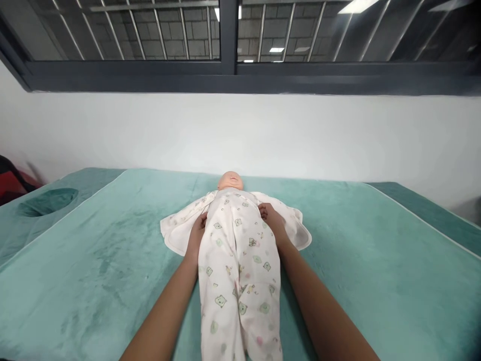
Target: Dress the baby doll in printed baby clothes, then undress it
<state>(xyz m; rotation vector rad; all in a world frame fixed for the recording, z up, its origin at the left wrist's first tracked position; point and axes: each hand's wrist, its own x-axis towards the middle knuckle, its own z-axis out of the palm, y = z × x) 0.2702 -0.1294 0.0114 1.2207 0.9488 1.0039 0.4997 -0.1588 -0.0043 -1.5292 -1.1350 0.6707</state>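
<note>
A baby doll (230,180) lies on its back with its head toward the wall. White baby pants (240,271) with small green bear prints cover its legs and reach high up the torso. Beneath the doll, an open white baby shirt (176,228) spreads out to both sides. At the left edge of the waist, my left hand (197,231) is closed on the pants, fingertips partly hidden. My right hand (272,219) is at the opposite edge, its fingers curled against the pants fabric, over the shirt's right panel.
The doll rests on a green padded bed (112,271) with a round face hole (48,201) at the left. Behind it stand a white wall (240,133) and a dark window frame (227,77). A red and black object (13,180) shows at the left edge.
</note>
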